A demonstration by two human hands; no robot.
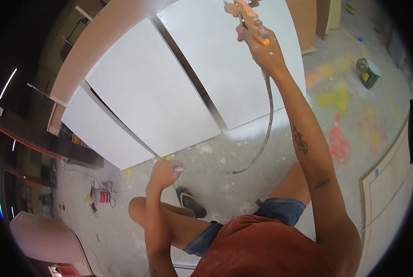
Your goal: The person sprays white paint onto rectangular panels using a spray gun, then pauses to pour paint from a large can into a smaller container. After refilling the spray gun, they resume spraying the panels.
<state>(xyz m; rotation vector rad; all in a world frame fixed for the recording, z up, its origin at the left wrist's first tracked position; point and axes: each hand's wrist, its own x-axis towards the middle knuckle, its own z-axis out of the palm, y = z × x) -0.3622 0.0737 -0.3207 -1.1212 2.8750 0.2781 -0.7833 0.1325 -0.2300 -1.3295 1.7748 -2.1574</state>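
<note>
My right hand (267,54) is wrapped round the handle of an orange spray gun (250,21), held up over the far right white panel (204,34). From the gun's handle an air hose (269,108) hangs down and curves left across the floor side. My left hand (165,173) is closed on that hose near the lower edge of the panels. Two more white panels, a middle one (146,87) and a narrower left one (102,127), lie beside the first with dark gaps between them. A whitish haze hangs near the gun.
A curved brown board (84,51) lies beyond the panels. A paint can (368,74) stands on the paint-stained floor at right, and a red-labelled can (102,196) at left. A pale board (384,194) leans along the right side. My sandalled foot (190,201) is below the panels.
</note>
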